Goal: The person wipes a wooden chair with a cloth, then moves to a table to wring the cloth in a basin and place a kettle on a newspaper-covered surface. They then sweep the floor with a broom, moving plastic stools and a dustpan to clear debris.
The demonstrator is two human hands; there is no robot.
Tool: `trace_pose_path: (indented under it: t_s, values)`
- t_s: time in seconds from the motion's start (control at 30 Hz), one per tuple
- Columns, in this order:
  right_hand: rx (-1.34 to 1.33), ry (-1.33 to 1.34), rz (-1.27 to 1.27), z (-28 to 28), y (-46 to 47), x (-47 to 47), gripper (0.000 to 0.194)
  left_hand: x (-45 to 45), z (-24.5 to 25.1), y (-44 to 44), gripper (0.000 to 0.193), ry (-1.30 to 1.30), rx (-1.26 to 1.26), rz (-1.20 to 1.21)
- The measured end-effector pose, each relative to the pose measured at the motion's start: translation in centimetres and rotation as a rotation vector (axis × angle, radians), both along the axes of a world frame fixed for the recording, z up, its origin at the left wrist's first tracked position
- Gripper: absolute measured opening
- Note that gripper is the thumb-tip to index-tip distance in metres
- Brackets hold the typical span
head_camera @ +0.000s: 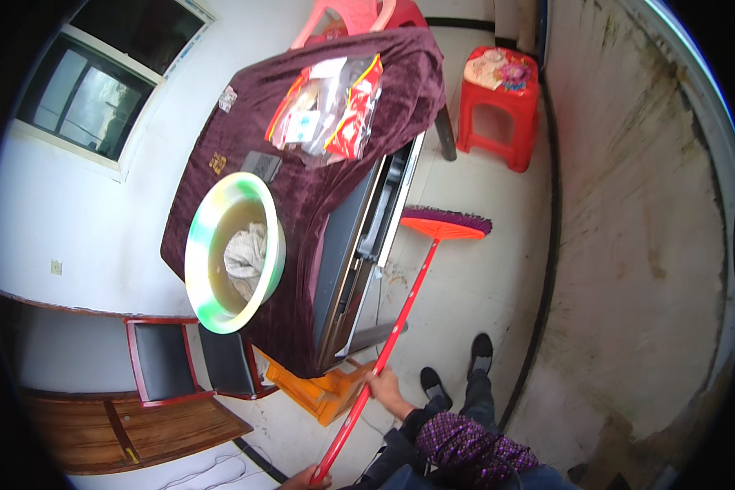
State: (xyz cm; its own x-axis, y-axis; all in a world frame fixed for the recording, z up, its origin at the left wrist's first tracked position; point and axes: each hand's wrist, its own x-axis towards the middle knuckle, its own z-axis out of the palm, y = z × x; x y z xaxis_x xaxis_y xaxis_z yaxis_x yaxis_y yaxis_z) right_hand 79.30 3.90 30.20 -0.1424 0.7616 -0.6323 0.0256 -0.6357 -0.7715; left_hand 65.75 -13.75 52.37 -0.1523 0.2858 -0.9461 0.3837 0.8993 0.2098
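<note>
A broom with a red handle point(402, 312), an orange head point(446, 229) and dark purple bristles point(447, 215) slants across the view. My right hand point(386, 390) grips the handle below its middle, the arm in a purple patterned sleeve. At the bottom edge, my left hand point(308, 478) closes around the handle's near end and is partly cut off. Beyond both hands, the bristles lie on the pale tiled floor point(465, 275), to the right of the table. Bits of dirt point(395, 275) show on the floor near the table's side.
A purple cloth point(294, 226) covers the table, which bears a basin point(197, 269) of murky water with a rag and a plastic bag point(355, 116). A red stool point(499, 110) stands ahead by the stained wall point(625, 245). An orange wooden stool point(318, 392) and black-seated chairs point(162, 361) are left.
</note>
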Motion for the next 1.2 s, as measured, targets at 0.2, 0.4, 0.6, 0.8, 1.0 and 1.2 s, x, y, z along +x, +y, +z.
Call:
trace_pose_path:
  t_s: [0.2, 0.4, 0.6, 0.8, 1.0, 1.2]
  values:
    - [-0.101, 0.167, -0.293, 2.9, 11.4, 9.7, 0.021, 7.8, 3.1, 18.1, 0.067, -0.741, 0.160, -0.070]
    - [-0.341, 0.780, -0.517, 10.3, 20.0, 22.9, 0.009, 11.4, 8.4, 24.5, 0.050, -0.530, 0.565, -0.242]
    - [-0.357, 1.389, -0.518, 16.2, 27.4, 31.1, 0.013, 12.7, 8.3, 27.0, 0.034, -0.082, 0.724, -0.487]
    - [-0.569, 1.651, -0.586, 21.5, 33.5, 31.6, 0.020, 13.4, 5.5, 38.7, 0.036, 0.398, 1.283, -0.715]
    - [-0.422, 1.520, -0.616, 26.2, 40.9, 31.4, 0.017, 12.6, 1.0, 52.8, 0.055, 0.855, 1.098, -0.662]
    - [-0.646, 1.436, -0.605, 26.0, 47.6, 31.5, 0.031, 9.6, -0.3, 56.5, 0.023, 0.776, 1.126, -0.651]
